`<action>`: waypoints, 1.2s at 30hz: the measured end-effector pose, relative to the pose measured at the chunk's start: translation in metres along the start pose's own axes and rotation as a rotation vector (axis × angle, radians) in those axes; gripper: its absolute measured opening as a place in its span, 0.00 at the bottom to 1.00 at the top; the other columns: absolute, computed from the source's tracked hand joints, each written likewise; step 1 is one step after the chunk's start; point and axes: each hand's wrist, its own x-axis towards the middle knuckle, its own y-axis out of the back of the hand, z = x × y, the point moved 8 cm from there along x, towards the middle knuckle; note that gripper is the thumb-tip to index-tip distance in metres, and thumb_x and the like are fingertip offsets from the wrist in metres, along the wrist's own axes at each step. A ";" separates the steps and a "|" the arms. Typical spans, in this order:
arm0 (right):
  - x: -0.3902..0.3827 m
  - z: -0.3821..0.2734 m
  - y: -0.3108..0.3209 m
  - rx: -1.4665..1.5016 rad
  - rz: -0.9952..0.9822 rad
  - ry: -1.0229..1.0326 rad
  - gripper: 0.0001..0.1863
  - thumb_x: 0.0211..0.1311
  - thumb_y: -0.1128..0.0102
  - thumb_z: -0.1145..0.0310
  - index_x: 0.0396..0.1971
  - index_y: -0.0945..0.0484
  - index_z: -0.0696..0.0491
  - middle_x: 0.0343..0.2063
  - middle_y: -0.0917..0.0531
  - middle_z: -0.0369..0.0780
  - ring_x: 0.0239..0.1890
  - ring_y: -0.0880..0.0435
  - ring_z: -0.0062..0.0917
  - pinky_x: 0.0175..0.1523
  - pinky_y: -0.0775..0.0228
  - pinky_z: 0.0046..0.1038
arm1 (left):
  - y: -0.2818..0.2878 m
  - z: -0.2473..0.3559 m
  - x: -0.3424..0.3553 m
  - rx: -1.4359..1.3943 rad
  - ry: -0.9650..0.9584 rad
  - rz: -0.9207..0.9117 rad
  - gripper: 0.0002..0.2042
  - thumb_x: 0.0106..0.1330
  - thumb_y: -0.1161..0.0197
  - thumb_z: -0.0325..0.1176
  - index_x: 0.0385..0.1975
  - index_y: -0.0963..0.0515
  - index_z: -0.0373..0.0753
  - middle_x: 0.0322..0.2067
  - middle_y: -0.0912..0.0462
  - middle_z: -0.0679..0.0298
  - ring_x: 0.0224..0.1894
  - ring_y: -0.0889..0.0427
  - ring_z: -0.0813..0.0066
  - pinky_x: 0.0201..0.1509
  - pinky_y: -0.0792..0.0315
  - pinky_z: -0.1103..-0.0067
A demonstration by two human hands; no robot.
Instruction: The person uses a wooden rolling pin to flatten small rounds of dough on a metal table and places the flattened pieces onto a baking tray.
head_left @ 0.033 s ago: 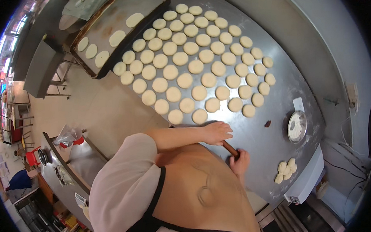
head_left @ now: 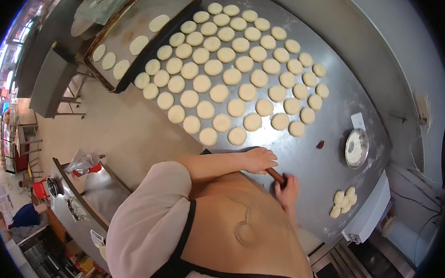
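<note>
A short brown wooden rolling pin (head_left: 275, 175) lies slantwise over the metal table at my apron's edge. My left hand (head_left: 260, 160) is closed over its far left end, knuckles up. Around the near right end, the fingers and thumb of my right hand (head_left: 288, 188) are wrapped. Whatever lies under the pin is hidden by my hands and body. Many flat round dough discs (head_left: 232, 76) cover the table beyond my left hand in loose rows. To the right of my right hand sits a small cluster of dough balls (head_left: 343, 200).
A metal bowl of white flour (head_left: 356, 148) stands at the right, beside a white card (head_left: 357, 121). Near it lies a small dark brown object (head_left: 320, 144). A dark-rimmed baking tray (head_left: 115, 83) at the far left holds several flattened ovals. A grey wall (head_left: 387, 62) bounds the table's right side.
The whole view has shifted slightly, so the dough discs appear a little farther left and up. Both hands keep their hold on the rolling pin.
</note>
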 end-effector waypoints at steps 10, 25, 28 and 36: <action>0.146 0.030 0.019 0.110 0.415 -0.234 0.25 0.63 0.33 0.57 0.53 0.22 0.59 0.53 0.20 0.51 0.56 0.25 0.47 0.63 0.32 0.44 | -0.016 0.022 -0.050 0.061 0.398 0.006 0.24 0.63 0.32 0.32 0.60 0.24 0.50 0.43 0.22 0.62 0.48 0.22 0.56 0.49 0.25 0.63; 0.076 -0.024 0.018 0.559 -0.114 -0.162 0.11 0.61 0.32 0.68 0.41 0.18 0.56 0.41 0.14 0.47 0.45 0.15 0.42 0.55 0.23 0.38 | -0.002 -0.013 -0.045 0.228 0.606 0.169 0.24 0.65 0.32 0.36 0.62 0.26 0.49 0.43 0.25 0.61 0.48 0.25 0.60 0.49 0.28 0.65; 0.051 -0.009 -0.005 0.278 -0.074 -0.040 0.08 0.63 0.34 0.66 0.36 0.16 0.55 0.39 0.15 0.45 0.43 0.16 0.44 0.51 0.24 0.41 | -0.001 -0.016 -0.030 0.209 0.549 0.139 0.25 0.65 0.33 0.37 0.62 0.27 0.47 0.44 0.24 0.60 0.49 0.25 0.59 0.49 0.28 0.64; 0.047 -0.042 -0.041 -0.076 0.068 0.039 0.10 0.65 0.37 0.60 0.32 0.20 0.51 0.34 0.19 0.42 0.41 0.22 0.41 0.47 0.33 0.44 | 0.000 -0.019 -0.027 0.243 0.553 0.062 0.25 0.66 0.33 0.37 0.63 0.28 0.46 0.45 0.25 0.59 0.50 0.25 0.58 0.51 0.29 0.64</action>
